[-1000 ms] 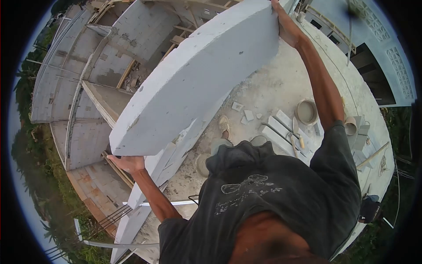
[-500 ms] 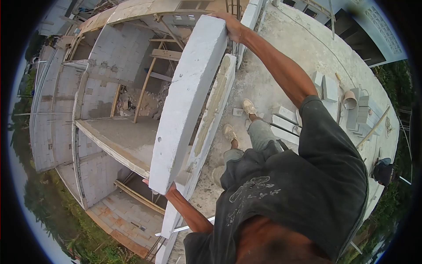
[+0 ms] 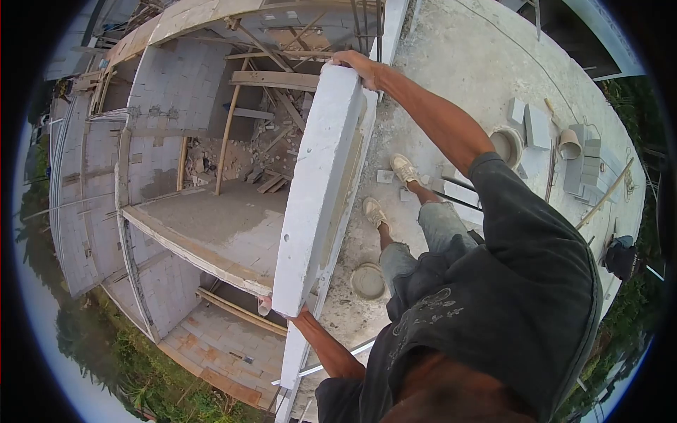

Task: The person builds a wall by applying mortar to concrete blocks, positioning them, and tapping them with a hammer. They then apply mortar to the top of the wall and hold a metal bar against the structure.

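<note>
A long white lightweight concrete block [image 3: 317, 190] is held between my two hands, with small pits in its face. My right hand [image 3: 360, 68] grips the far end, fingers bent over the top edge. At the near end, my left hand [image 3: 299, 314] holds the block from below, its fingers partly hidden behind it. The block overlaps a low wall of white blocks [image 3: 293, 359] along the floor edge. Beside the block shows a strip of grey-brown mortar [image 3: 347, 185] on top of that wall.
Left of the wall lies a drop to unfinished rooms with timber props [image 3: 229, 130] and rubble [image 3: 271, 155]. On the concrete floor [image 3: 451, 77] are a round mortar tub [image 3: 367, 280], buckets [image 3: 506, 144], loose blocks [image 3: 536, 127] and a block stack [image 3: 596, 169]. Steel bars [image 3: 379, 32] rise near the far end.
Both hands have brought the block to the right and lower, so it now covers more of the mortared wall. My view has shifted, showing the round tub by my feet.
</note>
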A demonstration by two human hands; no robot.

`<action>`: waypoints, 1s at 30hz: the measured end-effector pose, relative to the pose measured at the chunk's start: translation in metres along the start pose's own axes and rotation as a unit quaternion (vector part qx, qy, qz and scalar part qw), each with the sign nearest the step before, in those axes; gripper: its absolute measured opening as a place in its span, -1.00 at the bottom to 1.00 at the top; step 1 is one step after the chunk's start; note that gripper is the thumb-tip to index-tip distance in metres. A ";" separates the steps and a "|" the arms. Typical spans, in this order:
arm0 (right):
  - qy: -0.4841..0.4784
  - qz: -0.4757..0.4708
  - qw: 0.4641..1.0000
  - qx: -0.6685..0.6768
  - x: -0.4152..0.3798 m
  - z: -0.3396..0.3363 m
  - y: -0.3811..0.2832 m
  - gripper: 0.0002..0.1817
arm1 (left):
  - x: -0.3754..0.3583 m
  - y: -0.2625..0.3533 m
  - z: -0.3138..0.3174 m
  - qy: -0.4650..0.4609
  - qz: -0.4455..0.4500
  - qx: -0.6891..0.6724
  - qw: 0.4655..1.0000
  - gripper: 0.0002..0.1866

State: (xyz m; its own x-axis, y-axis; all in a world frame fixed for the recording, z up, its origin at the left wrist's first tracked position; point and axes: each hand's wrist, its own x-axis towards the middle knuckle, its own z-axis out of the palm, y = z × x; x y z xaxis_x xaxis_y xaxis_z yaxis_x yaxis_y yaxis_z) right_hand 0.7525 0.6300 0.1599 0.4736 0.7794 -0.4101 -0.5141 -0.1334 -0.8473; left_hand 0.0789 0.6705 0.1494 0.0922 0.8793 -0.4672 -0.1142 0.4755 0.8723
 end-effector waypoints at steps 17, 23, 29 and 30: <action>0.101 0.085 0.983 -0.126 0.044 -0.035 0.022 -0.71 | 0.075 -0.072 0.005 0.029 -0.127 -0.124 0.984 -0.50; 0.059 0.112 0.974 -0.186 0.035 -0.026 0.022 -0.59 | 0.075 -0.082 0.009 0.082 -0.137 -0.096 0.982 -0.44; 0.065 0.096 0.969 -0.218 0.034 -0.027 0.026 -0.54 | 0.085 -0.104 0.009 0.095 -0.150 -0.126 0.976 -0.44; 0.077 0.089 0.963 -0.241 0.041 -0.030 0.032 -0.54 | 0.083 -0.103 0.015 0.130 -0.150 -0.112 0.974 -0.43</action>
State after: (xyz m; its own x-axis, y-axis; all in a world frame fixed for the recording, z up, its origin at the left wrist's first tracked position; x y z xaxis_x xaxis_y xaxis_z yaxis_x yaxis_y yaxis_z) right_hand 0.7769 0.6391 0.1064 0.5277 0.6226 -0.5778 -0.2233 -0.5546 -0.8016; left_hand 0.1130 0.6941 0.0231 -0.0948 0.6627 -0.7428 -0.3353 0.6813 0.6506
